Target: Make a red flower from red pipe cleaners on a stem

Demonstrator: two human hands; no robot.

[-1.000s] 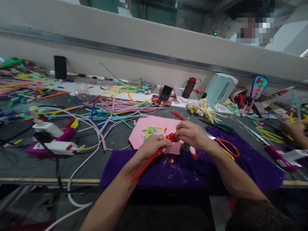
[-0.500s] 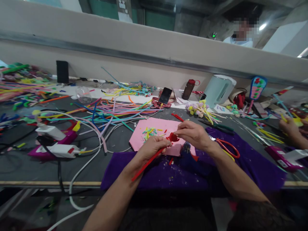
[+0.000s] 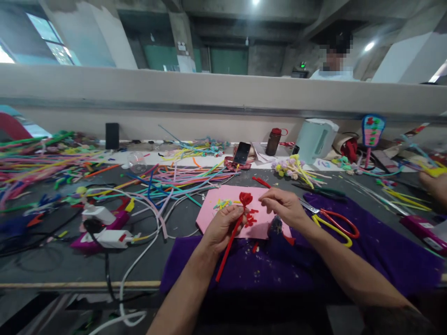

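Observation:
My left hand pinches a red pipe-cleaner flower just below its looped head. Its red stem slants down toward me past the wrist. To the right of the flower, and apart from it, my right hand has its thumb and fingertips drawn together; whatever they may hold is too small to make out. Beneath both hands lies a pink sheet with short red pieces and a little heap of yellow and green snippets. Scissors with red and yellow handles rest beside my right forearm.
A purple cloth covers the table's front edge. Pipe cleaners spread behind, left of a phone. Power strips with cables lie left. A bottle and kettle stand behind. Another person's hand shows at right.
My left hand has turned the flower more upright, so its head now shows. My right hand has come away from it to the right. The camera view has tilted up.

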